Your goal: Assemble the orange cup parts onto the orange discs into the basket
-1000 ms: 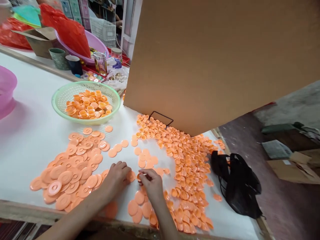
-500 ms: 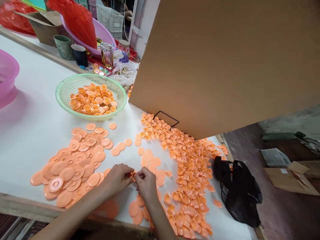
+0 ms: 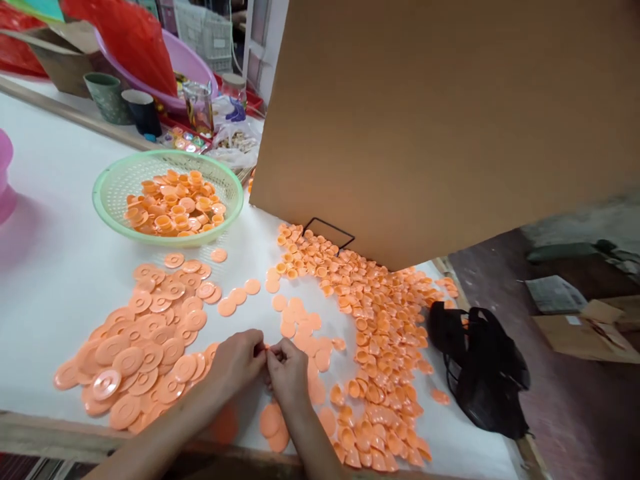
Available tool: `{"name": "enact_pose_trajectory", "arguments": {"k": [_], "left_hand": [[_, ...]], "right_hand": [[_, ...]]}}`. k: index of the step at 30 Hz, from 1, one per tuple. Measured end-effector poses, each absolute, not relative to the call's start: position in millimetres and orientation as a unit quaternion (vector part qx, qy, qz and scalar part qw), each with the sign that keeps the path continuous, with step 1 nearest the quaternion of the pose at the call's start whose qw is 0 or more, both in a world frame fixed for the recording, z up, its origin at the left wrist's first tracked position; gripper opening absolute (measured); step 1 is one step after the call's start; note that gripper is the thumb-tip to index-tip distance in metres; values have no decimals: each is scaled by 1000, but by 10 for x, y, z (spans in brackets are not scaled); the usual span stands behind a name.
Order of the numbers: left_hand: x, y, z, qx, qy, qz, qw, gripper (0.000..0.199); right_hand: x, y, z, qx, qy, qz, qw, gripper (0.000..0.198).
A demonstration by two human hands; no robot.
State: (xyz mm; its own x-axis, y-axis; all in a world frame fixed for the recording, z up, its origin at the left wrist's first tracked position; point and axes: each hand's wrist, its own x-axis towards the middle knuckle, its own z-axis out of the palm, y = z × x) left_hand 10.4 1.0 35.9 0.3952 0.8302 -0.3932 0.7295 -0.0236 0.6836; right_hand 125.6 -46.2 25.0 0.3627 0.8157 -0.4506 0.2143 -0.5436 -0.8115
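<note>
My left hand [image 3: 243,360] and my right hand [image 3: 288,375] meet over the white table, fingertips pinched together. A small orange plastic piece [image 3: 267,347] is gripped between them, almost wholly covered by the fingers. To the left of my hands spreads a heap of flat orange saucers [image 3: 150,340]. Orange discs [image 3: 300,313] lie just beyond and beside my right hand, and more of them [image 3: 273,423] are below it. A long pile of tiny orange cups [image 3: 380,333] curves along the right side.
A green perforated basket [image 3: 100,200] holds orange cups joined with saucers. A large cardboard box [image 3: 425,133] rises behind the cup pile, near a black wire handle [image 3: 327,230]. A black bag [image 3: 490,373] lies at the right edge. Mugs [image 3: 143,113] stand at the back.
Both hands have drawn closer together, and the orange piece between the fingertips is now more hidden. The view has shifted slightly, moving the basket and saucers left in the picture.
</note>
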Motion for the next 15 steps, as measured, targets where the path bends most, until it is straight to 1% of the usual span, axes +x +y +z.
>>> {"name": "enact_pose_trajectory", "arguments": {"k": [2, 3, 4, 5, 6, 7, 8, 9, 10, 11, 12, 13, 15], "left_hand": [[35, 95, 400, 707, 543, 85, 445, 13], [-45, 192, 454, 700, 549, 119, 441, 14], [-162, 333, 534, 686, 566, 163, 427, 15], [-315, 519, 638, 668, 589, 220, 398, 16], [-496, 743, 761, 640, 624, 273, 356, 16], [-696, 992, 895, 607, 669, 316, 292, 15], [-899, 1246, 1030, 579, 702, 351, 222, 17], [-1090, 1482, 1158, 555, 723, 372, 175, 22], [-1254, 1675, 1269, 529, 740, 386, 155, 31], [-1380, 1808, 1352, 520, 749, 385, 140, 39], [-1460, 1866, 1399, 528, 747, 382, 129, 42], [-1493, 1845, 1401, 557, 733, 368, 129, 41], [-1431, 1592, 1260, 666, 663, 301, 165, 27]], "right_hand": [[1396, -420, 292, -718, -332, 526, 314, 21], [1521, -394, 325, -701, -338, 545, 312, 26], [1682, -367, 365, -695, -351, 539, 321, 30], [1872, -336, 408, -705, -366, 504, 340, 35], [2081, -298, 451, -730, -381, 437, 362, 37], [2297, -250, 488, -763, -392, 351, 376, 38], [2505, -189, 515, -796, -403, 260, 370, 38], [2691, -116, 529, -825, -407, 180, 347, 37], [2846, -34, 532, -847, -411, 120, 316, 36], [2963, 52, 526, -860, -413, 81, 289, 35], [3041, 136, 516, -868, -413, 59, 269, 33], [3086, 209, 506, -872, -413, 49, 257, 31], [3106, 308, 499, -874, -413, 46, 252, 25]]}}
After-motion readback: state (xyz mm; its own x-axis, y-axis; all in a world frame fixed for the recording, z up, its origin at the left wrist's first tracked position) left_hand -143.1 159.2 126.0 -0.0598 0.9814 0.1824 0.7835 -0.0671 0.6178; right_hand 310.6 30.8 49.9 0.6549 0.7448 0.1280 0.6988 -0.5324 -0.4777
